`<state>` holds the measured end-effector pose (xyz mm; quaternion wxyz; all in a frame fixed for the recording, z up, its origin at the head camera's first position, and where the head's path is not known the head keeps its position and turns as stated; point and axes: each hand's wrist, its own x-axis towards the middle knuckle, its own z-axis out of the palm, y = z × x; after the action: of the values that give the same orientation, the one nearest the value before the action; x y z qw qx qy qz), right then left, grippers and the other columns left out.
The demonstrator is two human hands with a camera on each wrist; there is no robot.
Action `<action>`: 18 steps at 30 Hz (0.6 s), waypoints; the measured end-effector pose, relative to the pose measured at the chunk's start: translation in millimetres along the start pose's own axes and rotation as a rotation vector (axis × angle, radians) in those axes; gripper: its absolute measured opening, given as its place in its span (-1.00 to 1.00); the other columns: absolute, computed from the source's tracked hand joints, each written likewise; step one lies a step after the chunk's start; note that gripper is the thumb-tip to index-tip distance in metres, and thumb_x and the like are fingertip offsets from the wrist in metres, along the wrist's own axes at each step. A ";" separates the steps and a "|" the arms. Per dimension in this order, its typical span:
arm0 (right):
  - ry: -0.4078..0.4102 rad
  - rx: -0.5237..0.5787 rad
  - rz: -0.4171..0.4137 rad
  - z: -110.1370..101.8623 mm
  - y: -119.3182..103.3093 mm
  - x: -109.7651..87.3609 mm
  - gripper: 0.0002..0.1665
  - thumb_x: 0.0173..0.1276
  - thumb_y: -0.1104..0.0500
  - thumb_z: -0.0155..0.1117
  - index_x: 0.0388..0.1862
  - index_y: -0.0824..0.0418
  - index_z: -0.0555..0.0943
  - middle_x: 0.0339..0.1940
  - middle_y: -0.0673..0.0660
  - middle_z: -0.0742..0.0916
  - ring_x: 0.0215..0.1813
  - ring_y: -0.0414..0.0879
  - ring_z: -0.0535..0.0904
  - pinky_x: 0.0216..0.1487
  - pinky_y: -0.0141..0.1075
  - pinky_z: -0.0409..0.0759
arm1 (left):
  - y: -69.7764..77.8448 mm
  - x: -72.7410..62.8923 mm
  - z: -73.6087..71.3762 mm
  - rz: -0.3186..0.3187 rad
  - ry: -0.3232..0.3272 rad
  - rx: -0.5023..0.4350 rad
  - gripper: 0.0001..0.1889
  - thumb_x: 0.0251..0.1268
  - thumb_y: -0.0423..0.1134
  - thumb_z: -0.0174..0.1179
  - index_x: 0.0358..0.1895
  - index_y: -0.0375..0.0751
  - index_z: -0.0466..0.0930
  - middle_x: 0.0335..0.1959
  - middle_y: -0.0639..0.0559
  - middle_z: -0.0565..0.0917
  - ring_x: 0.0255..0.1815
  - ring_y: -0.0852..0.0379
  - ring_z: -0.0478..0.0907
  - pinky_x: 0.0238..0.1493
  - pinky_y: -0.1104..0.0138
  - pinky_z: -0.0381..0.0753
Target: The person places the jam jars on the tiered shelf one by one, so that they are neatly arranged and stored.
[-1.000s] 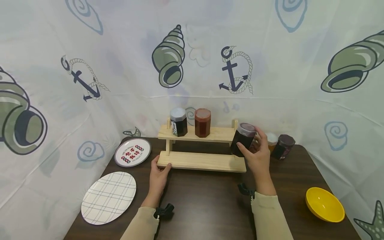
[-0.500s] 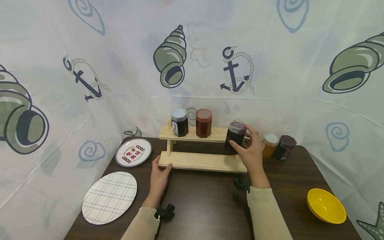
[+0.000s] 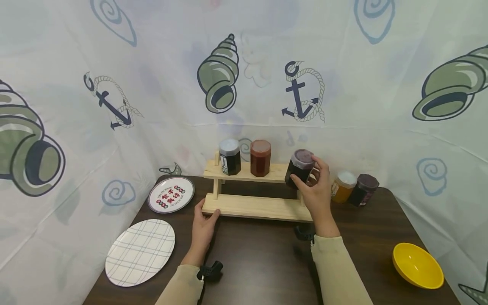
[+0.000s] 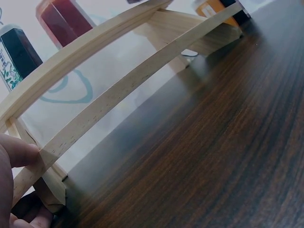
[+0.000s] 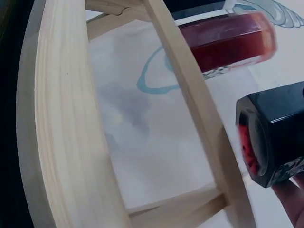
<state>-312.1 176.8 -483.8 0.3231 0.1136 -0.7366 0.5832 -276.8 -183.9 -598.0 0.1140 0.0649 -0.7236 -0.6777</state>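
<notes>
Since the earlier frame, the dark jar (image 3: 298, 170) has shifted leftward and up, to the right end of the wooden rack's (image 3: 259, 207) upper tier. The right hand (image 3: 318, 192) grasps it between thumb and fingers, tilted; whether its base touches wood, I can't quite tell. The left hand (image 3: 203, 226) pinches the lower board's left corner, presumably steadying the light, pale-grained frame. The red jar (image 3: 261, 159) and white-lidded jar (image 3: 230, 157) stand upright above, their faceted sides probably making them easy to grip.
</notes>
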 end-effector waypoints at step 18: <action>-0.135 -0.002 0.039 6.7 26.5 8.3 0.13 0.45 0.18 0.58 0.74 -0.41 0.14 0.46 0.27 0.54 0.34 0.17 0.61 0.36 0.27 0.61 | 1.2 -3.0 1.1 -0.001 -0.008 -0.027 -0.14 0.58 -0.29 0.34 0.76 -0.24 0.03 0.72 -0.35 0.23 0.68 -0.19 0.27 0.64 -0.14 0.30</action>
<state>-335.2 180.1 -500.3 0.2615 0.1381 -0.7592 0.5798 -274.0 -182.0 -597.1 0.1116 0.0607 -0.7149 -0.6876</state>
